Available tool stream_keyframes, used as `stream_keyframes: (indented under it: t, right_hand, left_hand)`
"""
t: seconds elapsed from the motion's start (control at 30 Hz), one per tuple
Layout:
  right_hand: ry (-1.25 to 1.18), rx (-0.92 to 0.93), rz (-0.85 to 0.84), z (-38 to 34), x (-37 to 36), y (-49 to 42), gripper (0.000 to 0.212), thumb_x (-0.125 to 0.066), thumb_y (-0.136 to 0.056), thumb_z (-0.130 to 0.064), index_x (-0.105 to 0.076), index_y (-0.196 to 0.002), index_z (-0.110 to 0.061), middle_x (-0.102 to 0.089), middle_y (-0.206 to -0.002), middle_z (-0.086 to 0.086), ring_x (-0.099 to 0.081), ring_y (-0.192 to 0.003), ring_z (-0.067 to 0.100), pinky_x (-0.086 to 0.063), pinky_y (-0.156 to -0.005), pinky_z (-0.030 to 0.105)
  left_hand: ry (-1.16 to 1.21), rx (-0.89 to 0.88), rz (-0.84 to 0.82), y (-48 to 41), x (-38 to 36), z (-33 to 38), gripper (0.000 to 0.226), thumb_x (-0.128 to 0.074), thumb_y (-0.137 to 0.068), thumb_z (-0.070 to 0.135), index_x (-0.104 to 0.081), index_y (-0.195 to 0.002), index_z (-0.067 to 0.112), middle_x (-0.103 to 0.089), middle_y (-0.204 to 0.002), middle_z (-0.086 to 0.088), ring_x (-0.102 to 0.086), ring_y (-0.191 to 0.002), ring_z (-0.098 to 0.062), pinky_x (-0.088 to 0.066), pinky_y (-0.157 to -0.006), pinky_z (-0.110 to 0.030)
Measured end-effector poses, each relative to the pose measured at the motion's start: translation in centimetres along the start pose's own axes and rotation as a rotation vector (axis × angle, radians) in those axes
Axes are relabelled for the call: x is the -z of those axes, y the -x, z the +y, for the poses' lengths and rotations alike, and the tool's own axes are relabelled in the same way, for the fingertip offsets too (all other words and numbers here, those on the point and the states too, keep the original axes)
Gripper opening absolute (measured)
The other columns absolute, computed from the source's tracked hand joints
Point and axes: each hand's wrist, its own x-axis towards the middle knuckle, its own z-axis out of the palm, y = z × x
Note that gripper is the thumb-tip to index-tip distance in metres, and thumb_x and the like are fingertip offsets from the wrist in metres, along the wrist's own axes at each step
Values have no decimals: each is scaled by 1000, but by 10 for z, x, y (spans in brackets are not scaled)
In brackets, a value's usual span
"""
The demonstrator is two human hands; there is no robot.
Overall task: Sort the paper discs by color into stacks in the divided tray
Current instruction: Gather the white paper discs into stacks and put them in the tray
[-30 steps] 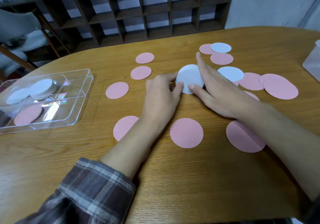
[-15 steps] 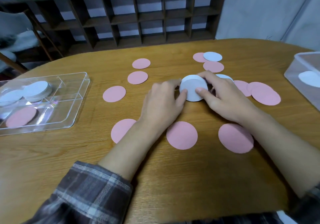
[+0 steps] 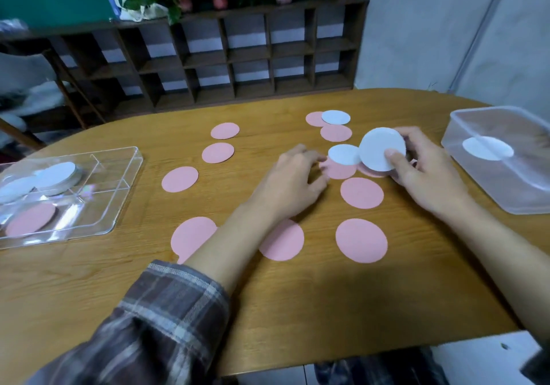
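Observation:
My right hand [image 3: 422, 173] grips a stack of white discs [image 3: 381, 148], tilted up off the table, thumb on its face. My left hand [image 3: 293, 184] rests on the table just left of it, fingers loosely curled and holding nothing, fingertips near a lone white disc [image 3: 343, 154]. Another white disc [image 3: 335, 117] lies farther back. Several pink discs [image 3: 361, 192] are scattered over the wooden table. The clear divided tray [image 3: 119, 194] stands at the left with a white stack [image 3: 58, 175] in a far compartment and a pink disc [image 3: 31, 218] in a near one.
A translucent plastic tub [image 3: 506, 188] at the right edge holds a white disc [image 3: 488, 148]. A dark wooden cubby shelf [image 3: 238, 57] stands behind the table, with a chair at the far left. The table's near edge runs along the bottom right.
My right hand has lifted the white stack off the table and moved it right, uncovering a lone white disc. My left hand has let go of the stack. The camera has tilted up.

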Motion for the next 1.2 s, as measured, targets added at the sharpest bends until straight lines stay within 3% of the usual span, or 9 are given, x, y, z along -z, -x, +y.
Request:
stream_keyframes:
  t: [0.1, 0.17, 0.27, 0.37, 0.73, 0.83, 0.97, 1.1, 1.2]
  right_hand:
    - [-37, -17, 79, 9, 0, 0, 24, -56, -103, -24, -57, -127, -24, -67, -109, -2, -59, -82, 6, -55, -80, 28]
    - [-19, -10, 112, 12, 0, -2, 24, -56, -103, -20, -58, -127, -19, -67, -107, -1, -54, -78, -1, -42, -69, 10]
    - [10, -18, 107, 14, 0, -5, 25, -55, -103, -22, -57, -128, -20, -66, -105, -1, -53, -81, 5, -36, -65, 13]
    - [55, -37, 76, 16, 1, -7, 29, -54, -104, -26, -55, -133, -21, -63, -106, -4, -54, -86, 12, -36, -67, 3]
    - [79, -16, 67, 13, -1, -8, 31, -54, -105, -23, -55, -136, -21, -61, -108, -6, -51, -81, -3, -33, -66, -1]
    - [73, 17, 67, 13, -2, -7, 31, -54, -104, -21, -56, -134, -24, -63, -109, -6, -53, -83, -2, -34, -69, 3]
    - [37, 65, 60, 9, -2, -6, 34, -53, -102, -16, -56, -134, -30, -64, -110, -10, -55, -87, -2, -36, -72, 5]
    - [2, 49, 11, 8, -5, -6, 41, -52, -103, -16, -56, -138, -38, -65, -116, -10, -55, -87, 11, -39, -75, 8]
    - [-33, 57, -14, 7, -7, -5, 39, -49, -104, -13, -58, -136, -33, -65, -118, -12, -56, -92, 4, -39, -77, 7]
  left_hand:
    - [8, 7, 12, -14, -17, 11, 43, -65, -98, 30, -63, -139, 14, -57, -144, -2, -52, -136, -23, -40, -112, -33]
    - [20, 29, 11, -24, -28, 18, 47, -65, -99, 31, -60, -142, 13, -54, -151, -3, -48, -141, -23, -35, -114, -30]
    - [49, 51, 15, -36, -41, 24, 45, -66, -98, 34, -61, -139, 15, -64, -139, -2, -58, -126, -24, -43, -103, -31]
    - [28, 67, 41, -41, -49, 23, 39, -67, -96, 38, -67, -130, 18, -72, -125, -2, -63, -115, -27, -50, -96, -41]
    - [-39, -42, 177, -32, -39, 17, 17, -59, -102, 32, -74, -100, 23, -73, -91, 7, -64, -88, -21, -50, -71, -39]
    - [-59, -144, 294, -31, -37, 12, 19, -58, -102, 29, -75, -100, 20, -70, -96, 6, -60, -91, -22, -51, -75, -40]
    - [49, -209, 432, -30, -35, 15, 16, -63, -100, 18, -77, -101, 9, -63, -96, -2, -56, -89, -16, -43, -74, -24]
    - [125, -242, 428, -32, -35, 19, 9, -65, -99, 10, -73, -103, 8, -68, -94, -2, -57, -81, -10, -44, -75, -18]
    - [253, -147, 341, -29, -36, 25, 24, -68, -95, 5, -68, -118, 11, -70, -86, -1, -63, -74, -3, -46, -71, -9]
